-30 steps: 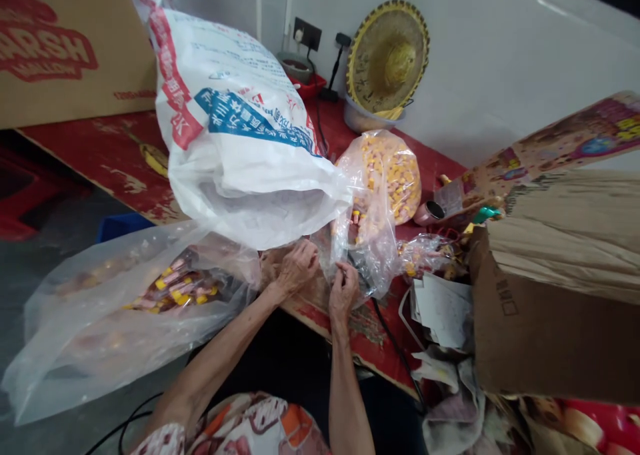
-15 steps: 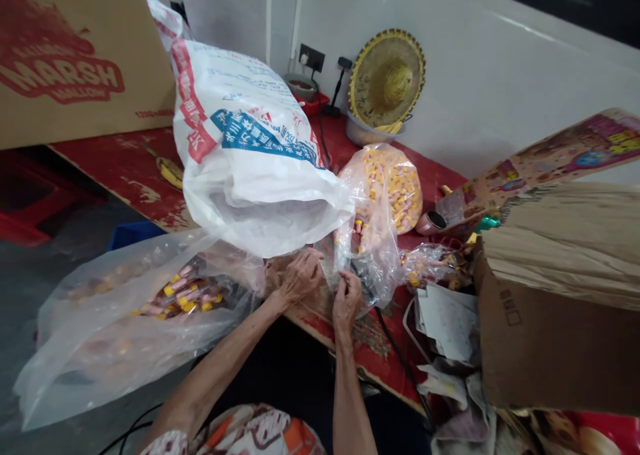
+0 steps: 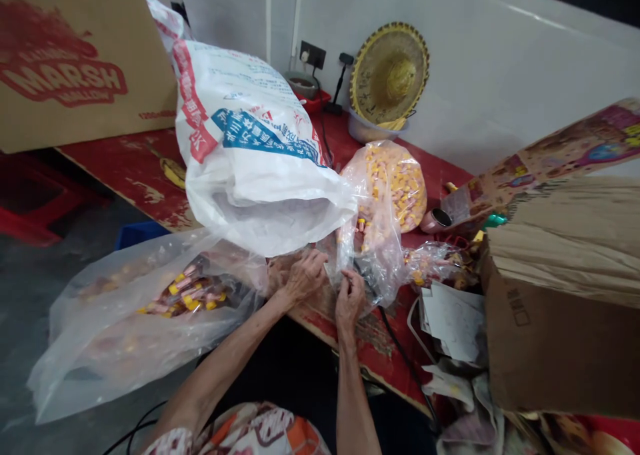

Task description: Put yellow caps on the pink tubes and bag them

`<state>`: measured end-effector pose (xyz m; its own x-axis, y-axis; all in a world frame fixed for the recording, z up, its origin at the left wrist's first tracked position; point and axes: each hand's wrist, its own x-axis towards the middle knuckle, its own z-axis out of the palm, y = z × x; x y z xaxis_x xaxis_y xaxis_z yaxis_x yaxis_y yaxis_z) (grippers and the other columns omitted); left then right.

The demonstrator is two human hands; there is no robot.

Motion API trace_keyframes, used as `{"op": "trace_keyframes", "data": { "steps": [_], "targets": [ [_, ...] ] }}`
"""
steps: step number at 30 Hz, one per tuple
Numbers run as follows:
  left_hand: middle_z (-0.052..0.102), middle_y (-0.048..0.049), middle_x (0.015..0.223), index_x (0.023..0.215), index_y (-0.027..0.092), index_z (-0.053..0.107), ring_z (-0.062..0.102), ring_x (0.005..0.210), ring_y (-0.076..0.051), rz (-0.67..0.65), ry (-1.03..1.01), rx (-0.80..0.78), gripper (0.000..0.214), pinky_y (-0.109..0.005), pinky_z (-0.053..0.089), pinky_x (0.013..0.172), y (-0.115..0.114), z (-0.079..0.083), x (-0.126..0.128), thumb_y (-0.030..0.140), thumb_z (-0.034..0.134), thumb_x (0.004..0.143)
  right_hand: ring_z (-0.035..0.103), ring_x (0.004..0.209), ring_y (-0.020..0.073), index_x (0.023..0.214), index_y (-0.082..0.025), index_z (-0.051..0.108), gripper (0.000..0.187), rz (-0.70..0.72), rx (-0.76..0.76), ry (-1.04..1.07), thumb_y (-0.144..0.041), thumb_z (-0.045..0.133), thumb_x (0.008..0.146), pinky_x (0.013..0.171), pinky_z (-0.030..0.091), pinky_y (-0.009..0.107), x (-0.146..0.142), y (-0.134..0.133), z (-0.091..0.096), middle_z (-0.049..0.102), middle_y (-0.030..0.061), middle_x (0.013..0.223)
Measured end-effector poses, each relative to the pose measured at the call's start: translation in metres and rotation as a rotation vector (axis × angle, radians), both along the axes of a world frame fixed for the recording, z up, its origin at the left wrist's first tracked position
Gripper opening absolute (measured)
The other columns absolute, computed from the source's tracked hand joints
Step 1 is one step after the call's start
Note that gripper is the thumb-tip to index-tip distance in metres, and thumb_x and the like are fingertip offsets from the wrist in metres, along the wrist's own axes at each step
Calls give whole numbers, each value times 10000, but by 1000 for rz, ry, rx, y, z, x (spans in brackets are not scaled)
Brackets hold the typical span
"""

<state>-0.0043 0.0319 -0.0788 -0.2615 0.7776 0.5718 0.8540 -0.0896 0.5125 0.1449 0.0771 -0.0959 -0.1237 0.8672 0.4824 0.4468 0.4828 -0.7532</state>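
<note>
At the table's near edge, my left hand has its fingers bent and closed, just below the mouth of a white woven sack with red and blue print. My right hand is closed in a pinch beside it, a small gap apart. Whatever the fingertips hold is too small to make out. Clear plastic lies around them, part of a clear bag with many small pink pieces with yellow ends, right of the sack. To the left, a large translucent bag holds more such pieces.
A marshmallow carton stands at the left, and an open brown box at the right. Behind are a woven hat in a basin and a pink cup. A black cable crosses the red table.
The whole view has shifted slightly. Both hands stay at nearly the same place near the sack's mouth, with their fingers still closed.
</note>
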Motion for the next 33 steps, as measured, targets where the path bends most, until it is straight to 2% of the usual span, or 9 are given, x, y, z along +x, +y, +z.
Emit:
{"op": "trace_keyframes", "data": {
  "steps": [2, 6, 11, 16, 21, 26, 29, 33],
  "targets": [
    [645, -22, 895, 949, 237, 557, 637, 841, -182, -20, 7, 27, 193, -294, 512, 717, 0, 0, 0, 66, 482, 902, 649, 1003, 228, 992, -198, 727, 298, -9, 12, 5, -305, 450, 1005, 951, 509, 369, 0, 0, 0, 714, 93, 1006],
    [668, -37, 965, 1036, 226, 566, 661, 921, -177, 35, -48, 114, 179, -302, 539, 823, -3, 1, -2, 96, 472, 957, 652, 983, 228, 989, -200, 733, 299, -3, 12, 14, -306, 454, 1000, 920, 517, 363, -1, 0, -1, 714, 94, 1006],
    [656, -21, 911, 976, 236, 568, 645, 852, -178, -11, -26, -33, 170, -294, 525, 741, -2, 0, -1, 93, 481, 947, 651, 983, 227, 982, -198, 730, 296, -9, 21, 14, -298, 452, 997, 925, 512, 363, -1, 0, -1, 712, 89, 990],
    [660, -28, 957, 1082, 223, 568, 655, 881, -170, 39, -44, 63, 168, -286, 541, 780, -2, -2, -2, 124, 480, 980, 650, 979, 227, 993, -198, 736, 296, 6, 11, 10, -293, 456, 1001, 921, 510, 360, -1, 0, -1, 712, 89, 998],
    [660, -22, 925, 1038, 231, 569, 658, 855, -174, 19, 27, 35, 158, -277, 529, 712, -2, -2, -1, 120, 472, 984, 648, 996, 226, 996, -196, 736, 298, 1, 21, 19, -284, 452, 1007, 933, 506, 361, -1, 0, -2, 709, 88, 1005],
    [679, -51, 1025, 1106, 227, 585, 676, 967, -181, 54, 31, 34, 193, -304, 569, 843, -3, -3, -1, 134, 452, 1003, 647, 1003, 226, 997, -200, 734, 304, 9, 23, 15, -289, 444, 1014, 943, 504, 364, -2, 0, -3, 708, 84, 1000],
    [669, -37, 975, 1105, 233, 595, 669, 910, -181, 33, 33, -36, 202, -292, 566, 770, -2, -5, -1, 130, 461, 994, 647, 1000, 226, 1000, -197, 732, 293, -2, 35, 21, -286, 452, 1011, 941, 506, 363, -2, 0, -3, 708, 86, 1004],
    [667, -39, 1005, 1107, 231, 587, 674, 939, -173, 43, -10, 53, 172, -290, 570, 810, -3, -3, -2, 147, 474, 1008, 647, 1006, 228, 992, -201, 730, 304, -7, 33, 1, -276, 436, 1002, 942, 508, 365, -2, 0, -3, 710, 88, 1006]
  ]
}}
